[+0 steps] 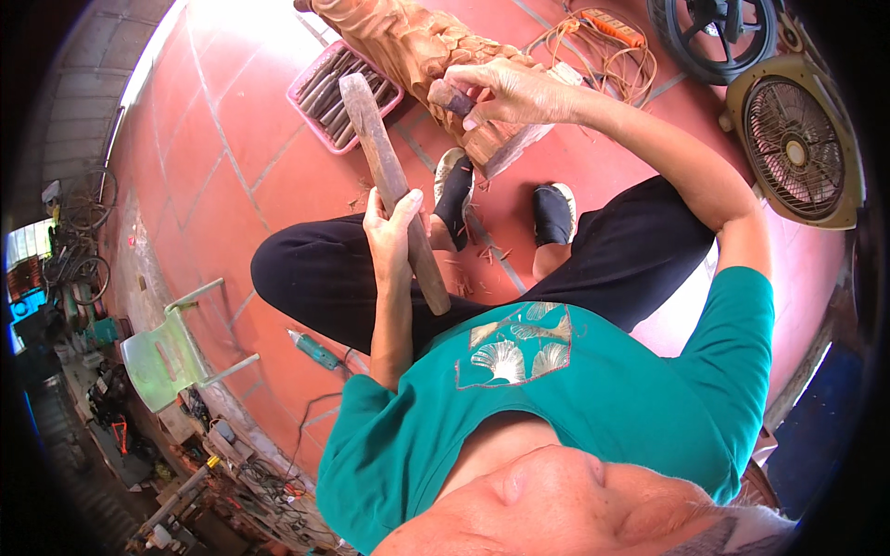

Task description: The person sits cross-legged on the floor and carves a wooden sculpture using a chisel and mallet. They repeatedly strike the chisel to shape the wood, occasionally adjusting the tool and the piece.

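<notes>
My left hand [393, 222] is closed around a long, worn wooden mallet [373, 130], a club-like stick held slantwise above my left thigh. My right hand [510, 93] reaches out over the near end of a large carved wood piece [408, 46]. Its fingers pinch a short, dark wooden handle, seemingly of a chisel [451, 97]; its blade is hidden from view. Below that hand shows the bare, blocky end of the carving, close to my feet. The mallet and the chisel are apart.
A pink basket [345, 148] full of wooden-handled tools stands left of the carving. An orange power strip [612, 28] with coiled cord, a fan [794, 153] and a wheel [714, 37] are at right. A teal power tool [313, 350] and green chair [165, 361] are at left. Wood chips lie about.
</notes>
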Demonstrator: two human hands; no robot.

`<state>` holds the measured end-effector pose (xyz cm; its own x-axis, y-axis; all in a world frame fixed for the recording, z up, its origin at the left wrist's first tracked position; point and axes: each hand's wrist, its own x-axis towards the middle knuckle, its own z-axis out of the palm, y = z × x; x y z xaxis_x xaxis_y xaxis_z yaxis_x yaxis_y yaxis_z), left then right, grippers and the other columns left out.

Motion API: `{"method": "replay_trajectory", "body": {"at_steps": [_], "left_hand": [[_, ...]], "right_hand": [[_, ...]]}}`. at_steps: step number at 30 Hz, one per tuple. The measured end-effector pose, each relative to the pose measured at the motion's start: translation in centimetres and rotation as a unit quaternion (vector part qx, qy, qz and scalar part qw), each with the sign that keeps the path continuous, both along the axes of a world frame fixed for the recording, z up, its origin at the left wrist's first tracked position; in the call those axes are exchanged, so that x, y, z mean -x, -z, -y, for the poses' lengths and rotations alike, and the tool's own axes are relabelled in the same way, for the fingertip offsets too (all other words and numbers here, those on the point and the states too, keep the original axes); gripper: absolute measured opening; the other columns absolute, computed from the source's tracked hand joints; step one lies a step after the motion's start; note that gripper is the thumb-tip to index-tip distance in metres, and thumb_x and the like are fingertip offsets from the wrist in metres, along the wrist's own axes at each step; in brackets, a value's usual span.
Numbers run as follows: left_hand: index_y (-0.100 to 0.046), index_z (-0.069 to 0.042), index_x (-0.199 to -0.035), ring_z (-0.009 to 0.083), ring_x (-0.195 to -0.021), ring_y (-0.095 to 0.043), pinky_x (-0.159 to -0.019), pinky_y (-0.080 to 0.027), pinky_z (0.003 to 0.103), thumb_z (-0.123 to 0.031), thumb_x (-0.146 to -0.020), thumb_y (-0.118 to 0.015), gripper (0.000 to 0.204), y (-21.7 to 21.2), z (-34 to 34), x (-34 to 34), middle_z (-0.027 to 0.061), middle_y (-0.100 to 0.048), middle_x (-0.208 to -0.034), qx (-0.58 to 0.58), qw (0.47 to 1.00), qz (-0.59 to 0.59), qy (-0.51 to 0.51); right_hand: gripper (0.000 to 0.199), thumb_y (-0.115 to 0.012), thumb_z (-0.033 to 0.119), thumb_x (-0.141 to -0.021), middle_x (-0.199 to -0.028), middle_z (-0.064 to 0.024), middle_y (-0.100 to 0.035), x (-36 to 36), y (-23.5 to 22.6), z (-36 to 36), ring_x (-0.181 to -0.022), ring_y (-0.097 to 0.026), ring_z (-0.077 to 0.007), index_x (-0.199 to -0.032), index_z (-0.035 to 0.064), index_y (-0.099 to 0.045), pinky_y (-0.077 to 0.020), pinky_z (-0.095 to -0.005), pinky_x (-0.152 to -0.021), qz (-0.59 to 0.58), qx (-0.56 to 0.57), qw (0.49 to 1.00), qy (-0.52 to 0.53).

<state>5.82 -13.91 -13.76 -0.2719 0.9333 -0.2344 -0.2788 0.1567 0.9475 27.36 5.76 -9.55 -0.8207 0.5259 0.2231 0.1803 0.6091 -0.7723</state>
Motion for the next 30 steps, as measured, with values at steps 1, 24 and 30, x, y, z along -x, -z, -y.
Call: {"method": "replay_trajectory", "body": {"at_steps": [1, 24, 30], "left_hand": [[-0.053, 0.003, -0.123, 0.0147, -0.049, -0.056, -0.043, -0.045, 0.025, -0.012, -0.092, -0.067, 0.037, 0.0, 0.1, 0.0, 0.0071, -0.059, -0.077, 0.001, 1.000, -0.010, -0.002], [-0.052, -0.004, -0.105, 0.0109, -0.054, -0.056, -0.048, -0.045, 0.025, -0.008, -0.090, -0.070, 0.024, -0.7, 0.3, -0.6, 0.0040, -0.058, -0.073, -0.018, 0.998, -0.049, -0.018], [-0.053, -0.004, -0.107, 0.0108, -0.055, -0.057, -0.049, -0.046, 0.025, -0.007, -0.090, -0.070, 0.025, -1.2, 0.4, -0.8, 0.0037, -0.059, -0.075, -0.022, 0.998, -0.054, -0.008]], "right_hand": [[0.037, -0.081, 0.016, -0.079, -0.081, -0.0130, -0.062, 0.1, 0.1, 0.0, -0.082, -0.064, -0.0283, -0.097, 0.0039, -0.051, -0.0480, -0.0419, -0.075, -0.016, -0.015, 1.000, -0.003], [0.034, -0.079, 0.008, -0.079, -0.079, -0.0095, -0.059, 0.5, -0.5, -0.1, -0.079, -0.062, -0.0263, -0.095, 0.0050, -0.050, -0.0470, -0.0405, -0.073, 0.002, -0.029, 0.997, -0.069], [0.035, -0.081, 0.006, -0.076, -0.076, -0.0070, -0.055, 0.6, -0.1, -0.1, -0.075, -0.060, -0.0240, -0.094, 0.0063, -0.050, -0.0450, -0.0398, -0.070, -0.014, -0.004, 0.997, -0.074]]}}
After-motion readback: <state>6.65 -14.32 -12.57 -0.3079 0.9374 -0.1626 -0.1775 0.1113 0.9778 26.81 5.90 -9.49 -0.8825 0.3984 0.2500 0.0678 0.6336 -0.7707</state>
